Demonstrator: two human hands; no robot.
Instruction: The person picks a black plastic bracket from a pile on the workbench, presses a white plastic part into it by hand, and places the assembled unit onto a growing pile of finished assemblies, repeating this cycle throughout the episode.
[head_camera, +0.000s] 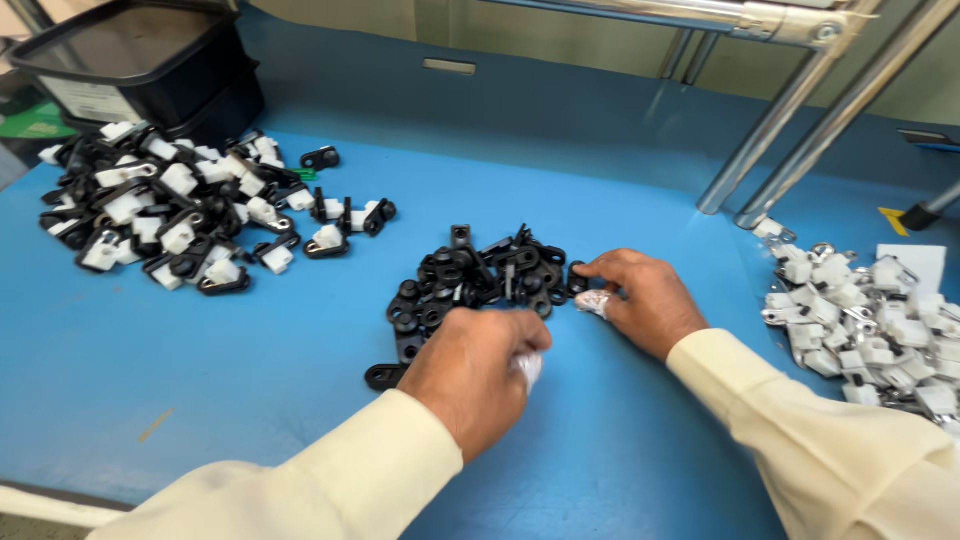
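The black plastic clips sat in a loose heap near the middle of the frame on the blue tabletop, and both hands were working right at the edge of that heap. The left hand, lower centre, was curled with its grip closed around something small and whitish, looked like a white piece but most of it was hidden by the fingers, so hard to say exactly what. The right hand, just right of centre, had its fingertips touching the right edge of the black heap, and its grip was pinched together on a small shiny whitish piece down by the thumb. Both arms were in cream long sleeves. One stray black clip lay by itself just left of the left hand. Upper left of the frame had a bigger pile of black-and-white assembled clips, well apart from the hands, with a black bin right behind it. Far right had a pile of white and metal pieces, near the right sleeve. Two shiny metal tubes slanted down to the tabletop at upper right.
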